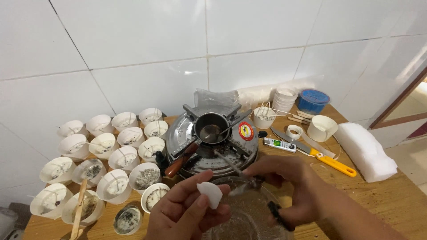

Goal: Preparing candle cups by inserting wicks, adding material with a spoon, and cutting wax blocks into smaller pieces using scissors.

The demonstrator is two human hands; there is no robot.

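My left hand (184, 211) pinches a small white chunk of wax (210, 194) between thumb and fingers, just above a clear glass bowl (249, 213). My right hand (284, 184) grips a metal knife (242, 173) by its dark handle, the blade tip close to the wax chunk over the bowl. Behind the hands stands a round metal gas stove (213, 138) with a small dark pot (210, 127) on it, a spoon resting inside.
Several white paper cups (115, 151) with wicks and dried bits fill the left of the wooden table (391, 195). On the right lie a yellow-handled knife (324, 158), a lighter (279, 144), a tape roll (293, 131), a blue tub (313, 100) and a white wax block (367, 151).
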